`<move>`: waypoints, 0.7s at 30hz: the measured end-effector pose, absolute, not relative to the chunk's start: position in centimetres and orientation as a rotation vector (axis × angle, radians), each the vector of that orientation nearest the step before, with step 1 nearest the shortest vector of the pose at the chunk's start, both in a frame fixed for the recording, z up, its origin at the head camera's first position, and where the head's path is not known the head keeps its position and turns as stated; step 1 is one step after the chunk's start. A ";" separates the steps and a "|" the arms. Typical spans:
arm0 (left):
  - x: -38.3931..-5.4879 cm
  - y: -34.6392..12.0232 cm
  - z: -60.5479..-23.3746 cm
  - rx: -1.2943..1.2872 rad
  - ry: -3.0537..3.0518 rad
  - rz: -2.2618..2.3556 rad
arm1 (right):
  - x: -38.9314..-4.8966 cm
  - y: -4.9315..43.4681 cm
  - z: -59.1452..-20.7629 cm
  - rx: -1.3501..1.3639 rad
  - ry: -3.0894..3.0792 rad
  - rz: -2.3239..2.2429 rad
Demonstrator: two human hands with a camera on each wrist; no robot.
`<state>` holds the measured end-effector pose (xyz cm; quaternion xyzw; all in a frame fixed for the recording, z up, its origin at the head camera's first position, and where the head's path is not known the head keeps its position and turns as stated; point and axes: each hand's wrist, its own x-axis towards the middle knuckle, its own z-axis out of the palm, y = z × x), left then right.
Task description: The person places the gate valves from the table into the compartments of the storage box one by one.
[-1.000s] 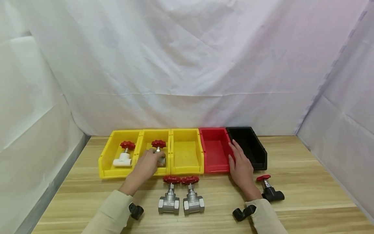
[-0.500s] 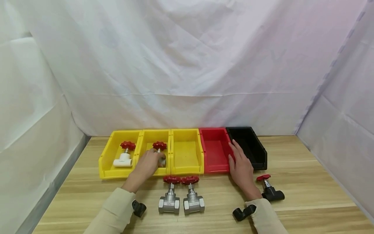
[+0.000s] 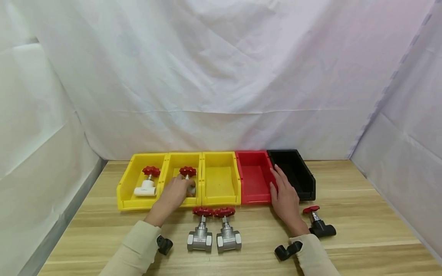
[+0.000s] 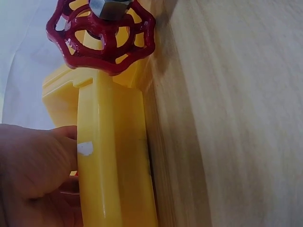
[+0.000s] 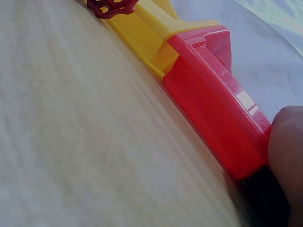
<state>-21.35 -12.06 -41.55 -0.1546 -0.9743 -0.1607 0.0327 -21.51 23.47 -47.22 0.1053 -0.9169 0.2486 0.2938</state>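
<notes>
Seen by my head camera, the person's left hand (image 3: 174, 192) reaches into the second yellow bin (image 3: 183, 158) from the left, fingers curled over a red-wheeled pale valve (image 3: 188, 172). That grip is narrow and holding the valve, by my reading; the hand masks much of the body, and I cannot tell whether it touches the bin floor.

A white valve (image 3: 146, 187) sits in the first yellow bin (image 3: 125, 191). The right hand (image 3: 286, 200) lies across the wall between the red bin (image 3: 253, 178) and the black bin (image 3: 292, 170), its grip loose and fairly wide, holding nothing I can see. On the desk (image 3: 253, 251), a metal valve (image 3: 200, 237) and a second metal valve (image 3: 228, 238) stand side by side near the third yellow bin (image 3: 220, 180); a black valve (image 3: 322, 229) is off to the right.

I judge the step in hand to be handling the pale valve inside its bin, settling it or taking hold. If it is seated, the next move calls for easing the fingers away without tipping it; if not, a firm hold clear of the walls.
</notes>
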 end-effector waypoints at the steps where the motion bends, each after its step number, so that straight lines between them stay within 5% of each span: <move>1: -21.3 -12.1 -41.5 -0.476 -3.002 -0.500 | -21.5 23.5 -47.2 0.280 -2.442 0.660; 21: -20.6 -12.3 -41.1 -0.514 -2.954 -0.484 | -21.6 23.5 -47.2 0.277 -2.441 0.657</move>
